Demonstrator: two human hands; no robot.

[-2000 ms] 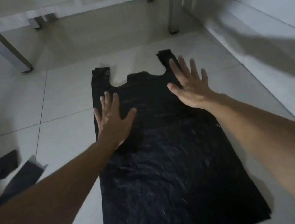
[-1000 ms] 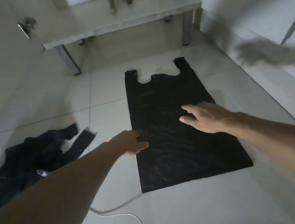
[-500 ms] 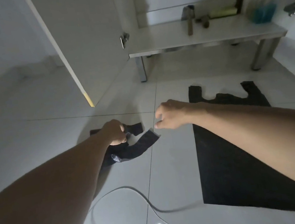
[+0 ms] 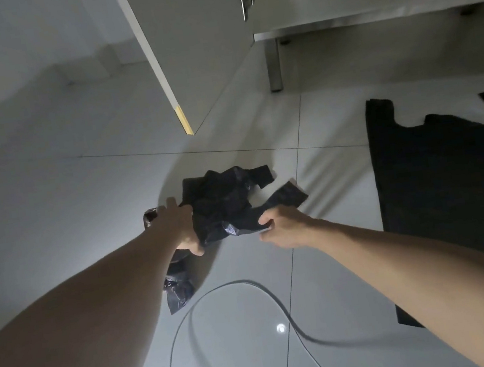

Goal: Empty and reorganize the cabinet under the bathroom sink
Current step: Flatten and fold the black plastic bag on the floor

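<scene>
Gripping the crumpled bag (image 4: 222,204) left of the flat bag (image 4: 452,185), both hands have left that smoothed one: left hand (image 4: 178,226) clutches a bunch, right hand (image 4: 284,227) pinches its edge. Judgement: flattening the second bag begins.

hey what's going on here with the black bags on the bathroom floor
A person is sorting black plastic bags on the tiled floor. Both hands are on a crumpled bag: the left hand has a grip on its bunched side, and the right hand pinches its edge. Another bag lies flat to the right. A cabinet door stands open behind, and a thin cable loops nearby.
</scene>
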